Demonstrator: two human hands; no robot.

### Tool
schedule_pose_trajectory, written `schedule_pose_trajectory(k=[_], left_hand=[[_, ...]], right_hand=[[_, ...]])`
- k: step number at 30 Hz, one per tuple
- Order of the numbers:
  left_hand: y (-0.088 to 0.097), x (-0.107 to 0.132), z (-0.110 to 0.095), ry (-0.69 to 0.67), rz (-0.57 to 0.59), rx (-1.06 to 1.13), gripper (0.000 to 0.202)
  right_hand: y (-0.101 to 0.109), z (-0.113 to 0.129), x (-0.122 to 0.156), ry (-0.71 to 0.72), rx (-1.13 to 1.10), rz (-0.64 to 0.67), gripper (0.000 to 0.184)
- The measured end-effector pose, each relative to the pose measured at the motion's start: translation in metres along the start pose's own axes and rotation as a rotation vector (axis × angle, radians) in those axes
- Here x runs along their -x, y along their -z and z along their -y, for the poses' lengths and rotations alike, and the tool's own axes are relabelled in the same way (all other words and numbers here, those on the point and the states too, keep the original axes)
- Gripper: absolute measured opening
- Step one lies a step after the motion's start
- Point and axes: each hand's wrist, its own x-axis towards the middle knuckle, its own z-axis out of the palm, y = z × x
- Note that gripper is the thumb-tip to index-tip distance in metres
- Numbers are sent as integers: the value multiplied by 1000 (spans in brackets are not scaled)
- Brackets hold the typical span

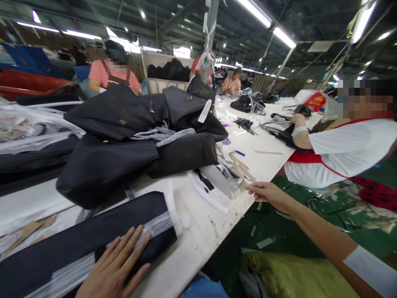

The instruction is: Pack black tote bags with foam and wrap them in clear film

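My left hand (116, 263) lies flat, fingers spread, on a black bag (136, 215) stretched along the near side of the table. Under its fingers runs a strap wrapped in clear plastic (158, 224). White foam padding (172, 209) sticks out at the bag's right end. Out to the right, my right hand (268, 193) has thumb and fingertips pinched together at the table's edge, beside clear plastic pieces (234, 182) and tan cardboard strips (243, 169). What those fingertips hold, if anything, is too small to make out.
Several black bags (108, 165) are heaped beyond my left hand. A blue pen (240, 152) and black straps (245, 124) lie on the white table (198, 244). A person in a white shirt (350, 145) works at the right. An olive sack (285, 273) rests below the edge.
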Motion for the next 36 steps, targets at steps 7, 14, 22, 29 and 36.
schedule_pose_trajectory(k=[7,14,22,29,36], left_hand=[[21,-12,-14,155,121,46,55],[39,-27,-34,466,188,181,56],[39,-25,-43,507,203,230,56],[33,-21,-45,533,154,288,63],[29,-18,-48,574,99,367,66]], right_hand=[[-1,-21,-16,108,267,-40,52],[1,1,4,240,700,40,42],[-177,127,70,632,529,621,35],[-283,136,55,666,484,800,27],[-321,134,50,698,590,749,26]])
